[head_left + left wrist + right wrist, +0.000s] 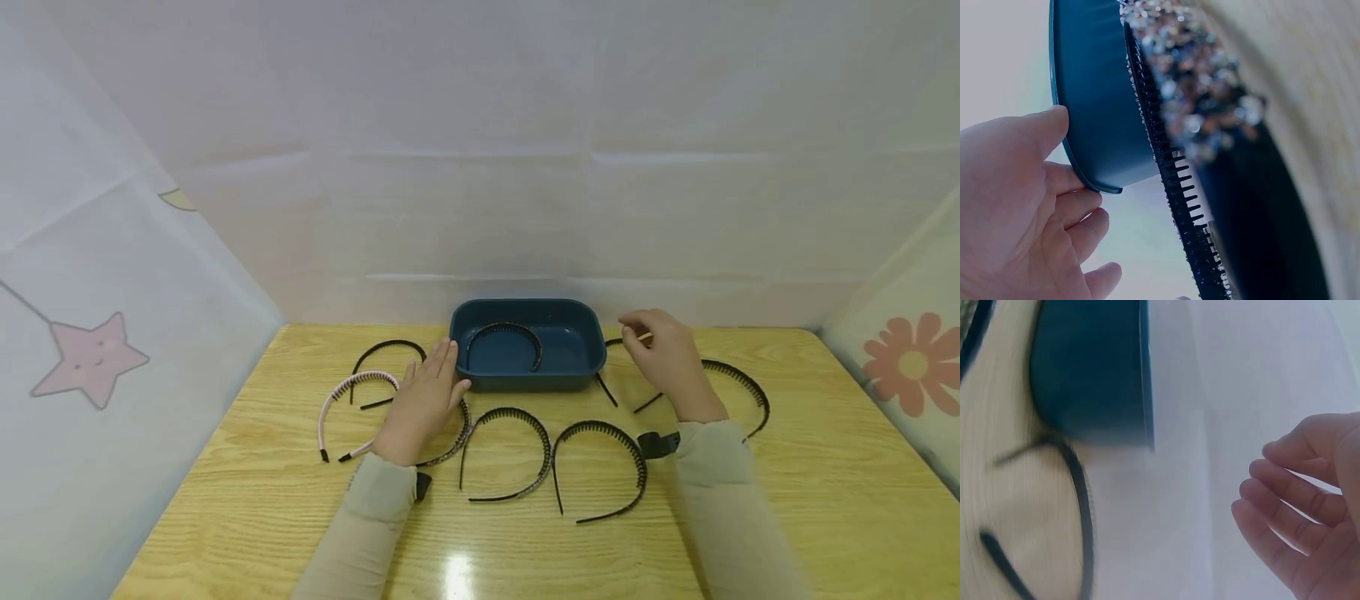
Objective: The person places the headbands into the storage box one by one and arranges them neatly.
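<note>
In the head view, my left hand point(423, 400) touches the left end of a dark blue bin point(525, 382) with fingers fairly straight. The left wrist view shows its thumb against the bin's rim point(1055, 81). A dark headband point(538, 350) lies inside the bin. My right hand point(667, 358) hovers to the right of the bin, fingers loosely bent and holding nothing. Below it, a black headband point(609, 392) lies beside the bin, partly hidden by the hand. Under my left hand and wrist is a glittery toothed headband point(457, 446), partly covered.
On the wooden table point(525, 550), a pink headband point(322, 421) and a black one point(358, 358) lie left. Two dark toothed headbands point(546, 450) point(641, 475) lie in front of the bin, another point(761, 396) at right. White printed sheets point(480, 208) surround the table.
</note>
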Action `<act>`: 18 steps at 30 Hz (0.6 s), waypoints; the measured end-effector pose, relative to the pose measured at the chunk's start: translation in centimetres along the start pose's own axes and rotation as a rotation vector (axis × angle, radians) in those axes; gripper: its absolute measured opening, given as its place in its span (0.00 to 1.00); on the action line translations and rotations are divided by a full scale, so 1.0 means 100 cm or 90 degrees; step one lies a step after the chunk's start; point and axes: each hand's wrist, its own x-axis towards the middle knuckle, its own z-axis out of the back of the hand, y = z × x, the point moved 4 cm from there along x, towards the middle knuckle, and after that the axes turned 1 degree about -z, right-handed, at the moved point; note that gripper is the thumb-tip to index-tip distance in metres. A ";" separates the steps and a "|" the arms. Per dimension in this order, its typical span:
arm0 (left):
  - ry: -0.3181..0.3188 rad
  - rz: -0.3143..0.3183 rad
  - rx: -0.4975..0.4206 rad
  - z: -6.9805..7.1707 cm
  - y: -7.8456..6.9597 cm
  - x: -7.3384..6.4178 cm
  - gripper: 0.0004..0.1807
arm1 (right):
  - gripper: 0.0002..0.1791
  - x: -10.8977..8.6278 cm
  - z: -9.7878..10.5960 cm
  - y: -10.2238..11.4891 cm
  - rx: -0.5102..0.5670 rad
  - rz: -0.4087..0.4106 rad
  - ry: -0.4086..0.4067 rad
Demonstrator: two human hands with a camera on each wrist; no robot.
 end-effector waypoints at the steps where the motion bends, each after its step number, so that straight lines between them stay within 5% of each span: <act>1: -0.002 -0.001 -0.001 0.000 0.000 0.000 0.38 | 0.13 -0.002 0.005 -0.002 -0.006 -0.005 0.001; 10: 0.002 0.000 0.006 0.000 0.000 0.002 0.38 | 0.18 -0.020 0.040 -0.034 -0.089 -0.086 0.060; 18: -0.006 0.001 0.012 0.000 0.001 0.002 0.38 | 0.18 -0.038 0.060 -0.075 -0.124 -0.136 0.027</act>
